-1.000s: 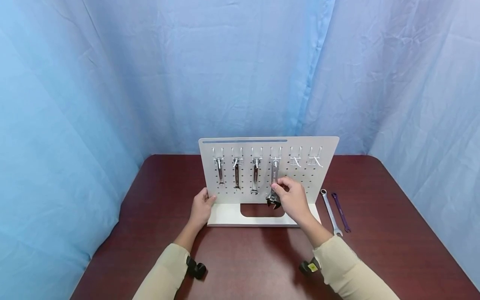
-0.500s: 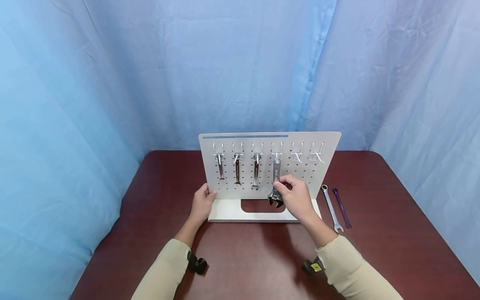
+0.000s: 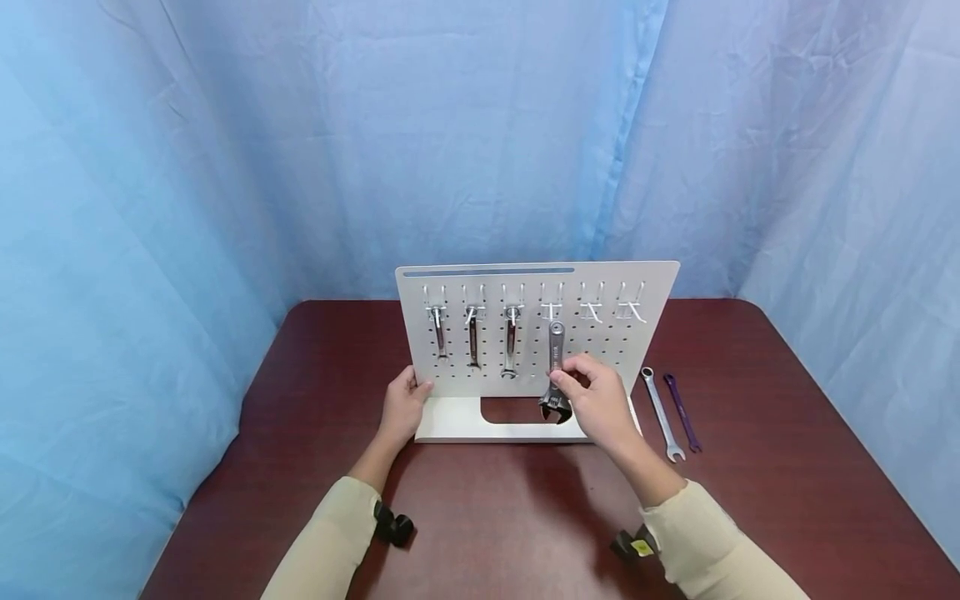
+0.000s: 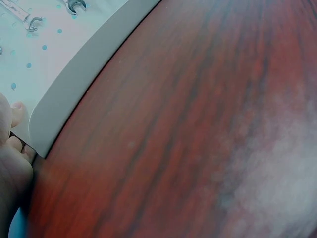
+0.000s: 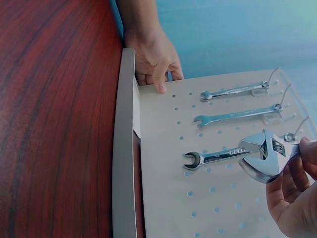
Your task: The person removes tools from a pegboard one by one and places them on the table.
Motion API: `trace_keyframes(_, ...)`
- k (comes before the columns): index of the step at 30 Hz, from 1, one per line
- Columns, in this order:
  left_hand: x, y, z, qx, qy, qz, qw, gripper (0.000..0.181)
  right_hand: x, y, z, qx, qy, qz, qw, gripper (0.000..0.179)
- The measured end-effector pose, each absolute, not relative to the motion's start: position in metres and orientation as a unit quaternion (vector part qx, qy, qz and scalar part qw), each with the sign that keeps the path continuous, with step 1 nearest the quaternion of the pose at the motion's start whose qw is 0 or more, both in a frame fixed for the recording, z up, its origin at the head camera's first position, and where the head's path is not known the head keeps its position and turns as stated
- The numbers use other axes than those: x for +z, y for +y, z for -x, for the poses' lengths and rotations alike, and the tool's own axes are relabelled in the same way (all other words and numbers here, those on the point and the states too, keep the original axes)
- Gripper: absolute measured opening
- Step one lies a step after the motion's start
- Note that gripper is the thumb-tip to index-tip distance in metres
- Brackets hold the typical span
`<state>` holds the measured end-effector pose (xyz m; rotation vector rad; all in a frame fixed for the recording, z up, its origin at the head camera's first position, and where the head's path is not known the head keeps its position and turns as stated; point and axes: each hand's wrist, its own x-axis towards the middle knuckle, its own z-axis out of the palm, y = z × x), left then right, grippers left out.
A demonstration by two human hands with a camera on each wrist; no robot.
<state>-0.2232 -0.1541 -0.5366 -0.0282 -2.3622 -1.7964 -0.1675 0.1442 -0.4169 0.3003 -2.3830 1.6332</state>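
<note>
- The dark red table (image 3: 480, 508) is bearing everything, and the white pegboard (image 3: 528, 354) is standing across its middle, facing near.
- The left hand (image 3: 403, 407) is reaching in from near left and gripping the board's left edge low down, thumb lying on the front face and fingers going behind; it is apparently steadying the board.
- The right hand (image 3: 600, 404) is reaching in from near right, fingers pointing far and left, thumb and fingers closing firmly round the handle of the adjustable wrench (image 3: 556, 354), just above its head.
- That wrench is hanging head down before the board, handle hole showing just below the fourth hook (image 3: 551, 311) from the left; whether metal is touching there, I cannot tell.
- Two wrenches, the silver combination wrench (image 3: 660, 414) and the purple wrench (image 3: 682, 412), are lying on the table right of the board, while three hanging wrenches (image 3: 510, 346) are occupying the left hooks.
- The two rightmost hooks (image 3: 592, 312) are holding nothing, so the step in hand is probably unhooking; the next move would be calling for clearing the hook tip, then carrying the wrench right.
</note>
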Motion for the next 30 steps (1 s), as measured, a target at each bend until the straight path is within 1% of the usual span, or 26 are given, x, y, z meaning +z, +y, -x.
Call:
trace_keyframes(8, -0.537, -0.154, 0.224, -0.601, -0.795, 0.009, 0.079, 0.007, -0.416, 0.167, 0.156, 0.549, -0.821, -0.094, 0.128, 0.006)
trace_keyframes(13, -0.536, -0.155, 0.223, -0.605, -0.793, 0.009, 0.076, 0.006, -0.42, 0.192, 0.149, 0.538, -0.829, -0.08, 0.127, 0.007)
trace_keyframes(17, -0.536, -0.155, 0.223, -0.606, -0.792, 0.006, 0.077, 0.007, -0.425, 0.219, 0.146, 0.536, -0.838, -0.046, 0.095, 0.01)
trace_keyframes(20, -0.536, -0.155, 0.223, -0.606, -0.792, 0.002, 0.074, 0.003, -0.431, 0.243, 0.145, 0.522, -0.85, -0.018, 0.065, 0.014)
trace_keyframes(22, -0.537, -0.155, 0.223, -0.607, -0.791, 0.001, 0.071, 0.006, -0.437, 0.259, 0.146, 0.502, -0.863, -0.003, 0.05, 0.018)
trace_keyframes(24, -0.538, -0.154, 0.224, -0.608, -0.791, 0.0, 0.071, 0.012, -0.444, 0.276, 0.149, 0.472, -0.881, 0.011, 0.044, 0.02)
trace_keyframes(30, -0.538, -0.155, 0.224, -0.612, -0.787, 0.003, 0.075, 0.007, -0.464, 0.322, 0.159, 0.398, -0.916, 0.045, 0.024, 0.029)
